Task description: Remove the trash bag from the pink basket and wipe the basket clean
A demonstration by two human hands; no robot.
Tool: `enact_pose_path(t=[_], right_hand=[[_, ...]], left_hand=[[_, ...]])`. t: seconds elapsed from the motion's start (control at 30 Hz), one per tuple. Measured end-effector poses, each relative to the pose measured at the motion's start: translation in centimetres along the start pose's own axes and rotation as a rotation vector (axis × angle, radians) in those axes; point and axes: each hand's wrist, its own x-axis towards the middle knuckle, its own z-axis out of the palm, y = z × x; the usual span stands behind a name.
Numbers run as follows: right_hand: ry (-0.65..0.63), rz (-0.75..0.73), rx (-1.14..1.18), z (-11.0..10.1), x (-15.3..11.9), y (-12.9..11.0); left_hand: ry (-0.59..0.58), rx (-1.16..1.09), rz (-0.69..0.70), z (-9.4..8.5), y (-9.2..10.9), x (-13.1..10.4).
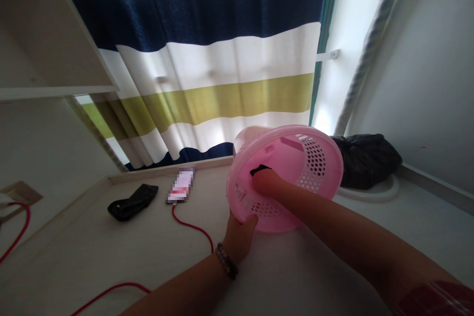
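A pink plastic basket (326, 182) with round holes in its wall is tilted, its mouth towards me. My left hand (240, 237) grips the basket's lower left rim, with the thumb over the edge. My right hand (265, 182) reaches inside the basket. A bit of black material (260, 168) shows at the closed fingers of my right hand; the rest of it is hidden. A flat, folded black thing (132, 202) lies on the white surface to the left of the basket.
A phone (180, 185) with a red cable (192, 225) lies left of the basket. To the right, a black plastic bag (365, 160) rests by a white ring (377, 191). A striped curtain (222, 94) hangs behind. A white cabinet (48, 34) juts in at upper left.
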Motion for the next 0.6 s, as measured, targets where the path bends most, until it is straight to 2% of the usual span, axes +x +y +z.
enact_pose_path(t=[0.17, 0.3, 0.4, 0.6], right_hand=[[-0.139, -0.08, -0.014, -1.5, -4.1, -1.5], [-0.182, -0.113, 0.008, -3.1, -6.5, -1.8], [-0.211, -0.082, 0.022, -3.6, -5.8, -1.7], [-0.259, 0.089, 0.098, -3.2, -1.4, 0.0]], left_hand=[[0.01, 0.006, 0.001, 0.0, 0.1, 0.0], [0.0, 0.02, -0.02, 0.0, 0.3, 0.1], [0.01, 0.043, -0.048, 0.0, 0.5, 0.1], [0.015, 0.022, -0.042, 0.1, 0.5, 0.0]])
